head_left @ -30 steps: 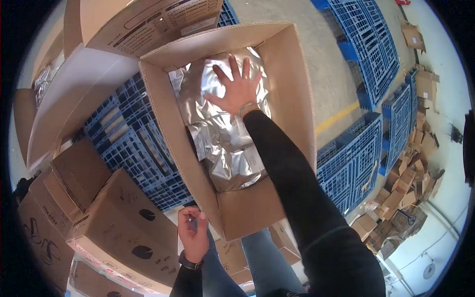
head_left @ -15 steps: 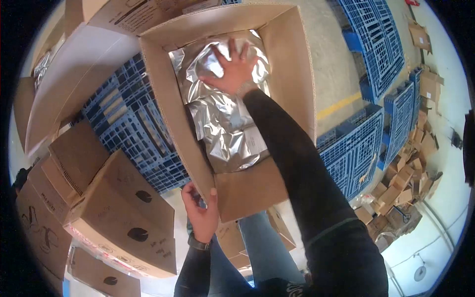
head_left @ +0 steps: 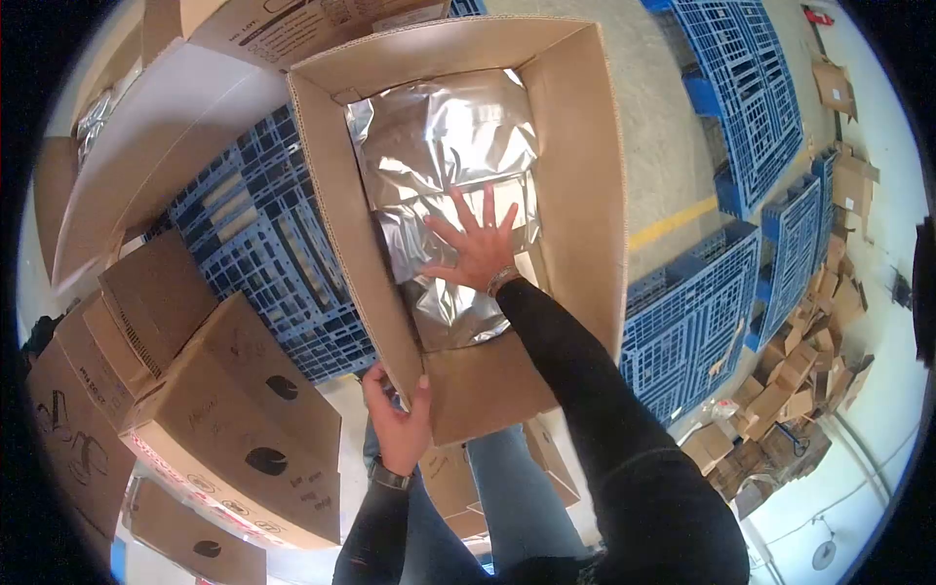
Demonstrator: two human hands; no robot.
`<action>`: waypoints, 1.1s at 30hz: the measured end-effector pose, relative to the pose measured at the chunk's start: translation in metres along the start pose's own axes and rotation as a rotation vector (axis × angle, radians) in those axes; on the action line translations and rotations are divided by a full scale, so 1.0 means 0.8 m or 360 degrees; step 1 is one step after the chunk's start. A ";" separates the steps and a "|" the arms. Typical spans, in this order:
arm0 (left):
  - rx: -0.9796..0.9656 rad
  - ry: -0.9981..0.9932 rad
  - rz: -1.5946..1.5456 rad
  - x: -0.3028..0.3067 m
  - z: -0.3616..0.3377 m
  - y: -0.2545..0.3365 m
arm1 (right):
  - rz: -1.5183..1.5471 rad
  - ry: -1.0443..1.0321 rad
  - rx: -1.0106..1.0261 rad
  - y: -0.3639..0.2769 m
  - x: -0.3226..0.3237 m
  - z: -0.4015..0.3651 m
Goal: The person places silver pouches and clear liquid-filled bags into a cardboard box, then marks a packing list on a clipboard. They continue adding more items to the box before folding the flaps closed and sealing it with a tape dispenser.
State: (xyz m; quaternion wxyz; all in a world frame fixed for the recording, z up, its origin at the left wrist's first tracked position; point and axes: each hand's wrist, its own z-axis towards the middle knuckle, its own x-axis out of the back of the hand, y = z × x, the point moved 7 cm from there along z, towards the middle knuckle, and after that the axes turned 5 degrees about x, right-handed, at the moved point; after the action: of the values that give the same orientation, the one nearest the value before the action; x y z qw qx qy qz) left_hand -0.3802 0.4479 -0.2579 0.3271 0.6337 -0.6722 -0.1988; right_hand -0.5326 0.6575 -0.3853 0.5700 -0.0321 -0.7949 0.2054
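An open cardboard box [head_left: 575,127] stands in front of me. Inside lie shiny silver foil bags, a far one [head_left: 429,122] and a nearer one [head_left: 453,317], their surfaces creased. My right hand [head_left: 478,252] rests on the foil of the nearer bag with its fingers spread, palm down and holding nothing. At the near left corner, my left hand [head_left: 398,414] grips the box wall, thumb on the inner side and fingers around the outer side.
Blue plastic pallets [head_left: 692,312] stand on the floor to the right, and another blue pallet [head_left: 283,234] lies to the left. Closed cartons [head_left: 234,419] are stacked at the lower left. A larger open box [head_left: 166,146] is at the upper left. Flattened cardboard [head_left: 790,380] is piled along the right wall.
My right hand has moved back toward me, from the far foil bag to the nearer one. My left hand keeps its grip on the box corner.
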 end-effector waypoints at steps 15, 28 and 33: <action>-0.0217 0.0151 0.0395 -0.003 0.008 0.009 | 0.0015 -0.0380 0.0468 -0.023 -0.085 -0.108; -0.0525 0.0189 0.0233 0.255 -0.256 0.050 | -0.0108 0.0195 0.0242 -0.154 0.206 -0.103; -0.0107 0.1031 -0.0284 0.503 -0.391 -0.098 | 0.0053 0.0666 0.0744 -0.391 0.292 -0.079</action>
State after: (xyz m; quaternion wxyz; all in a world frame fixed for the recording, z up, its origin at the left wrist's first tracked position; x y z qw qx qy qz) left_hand -0.1001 0.0898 -0.0143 0.5257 0.7092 -0.4683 -0.0370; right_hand -0.4987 0.4568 -0.0463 0.7098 0.0451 -0.5909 0.3808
